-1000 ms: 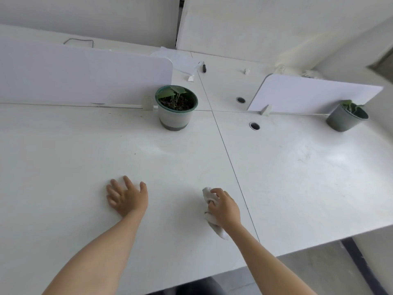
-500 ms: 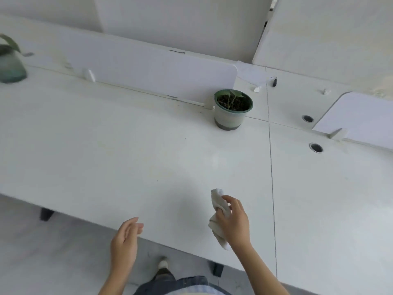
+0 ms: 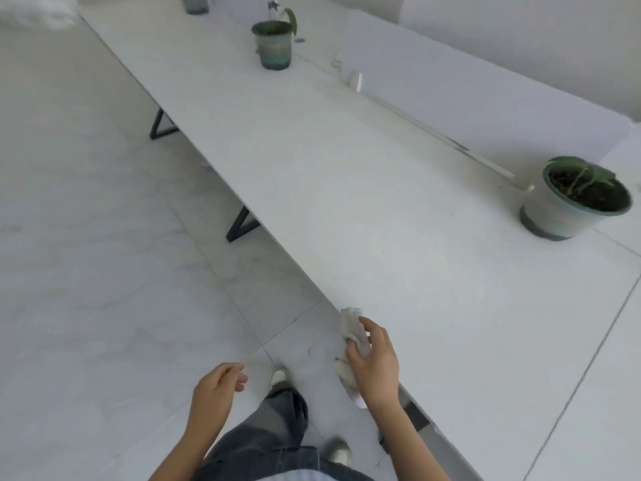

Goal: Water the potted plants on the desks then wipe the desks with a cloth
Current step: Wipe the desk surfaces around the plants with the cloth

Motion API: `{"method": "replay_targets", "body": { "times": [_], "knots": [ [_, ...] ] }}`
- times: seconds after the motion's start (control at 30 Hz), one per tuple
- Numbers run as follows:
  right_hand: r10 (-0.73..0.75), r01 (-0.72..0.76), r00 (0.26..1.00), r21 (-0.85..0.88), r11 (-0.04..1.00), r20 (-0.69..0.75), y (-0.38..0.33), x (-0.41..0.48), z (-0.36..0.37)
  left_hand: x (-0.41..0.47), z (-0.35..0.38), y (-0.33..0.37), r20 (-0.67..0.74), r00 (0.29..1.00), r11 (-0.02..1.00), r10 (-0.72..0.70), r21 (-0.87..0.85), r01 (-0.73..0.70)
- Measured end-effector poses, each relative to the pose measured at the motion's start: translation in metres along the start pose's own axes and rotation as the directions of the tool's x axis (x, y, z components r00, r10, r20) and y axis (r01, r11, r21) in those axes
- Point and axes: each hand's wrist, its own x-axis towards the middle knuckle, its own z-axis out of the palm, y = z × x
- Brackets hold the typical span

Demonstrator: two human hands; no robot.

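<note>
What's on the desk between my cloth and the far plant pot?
Nothing visible: the desk lies bare from the cloth in the right hand to the far pot. The near pot stands off to the right.

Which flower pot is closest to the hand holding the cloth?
The pale pot at the right, with the broad leaves. It stands closest to the right hand, which grips the cloth. The darker pot stands much farther up the desk.

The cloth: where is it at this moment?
In the head view, the cloth is gripped in the right hand, low in frame at the near edge of the desk, with the nearest potted plant far up-right.
</note>
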Motion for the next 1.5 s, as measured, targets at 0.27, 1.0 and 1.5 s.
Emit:
{"method": "replay_targets", "body": {
  "times": [0.27,1.0,1.5],
  "knots": [
    [-0.047,0.056,0.996,-0.111,0.992,0.076,-0.063,0.023,0.076,0.051,-0.077,-0.004,-0.101,0.995,0.993,-0.020,-0.120,0.008],
    [-0.149,0.206,0.943,-0.168,0.964,0.299,-0.242,0.177,0.285,0.282,-0.222,0.016,-0.195,0.972,0.975,-0.132,-0.205,0.091],
    [-0.132,0.212,0.908,-0.165,0.963,0.398,-0.332,0.343,0.351,0.448,-0.239,0.110,-0.249,0.945,0.950,-0.211,-0.280,0.139]
  ]
}}
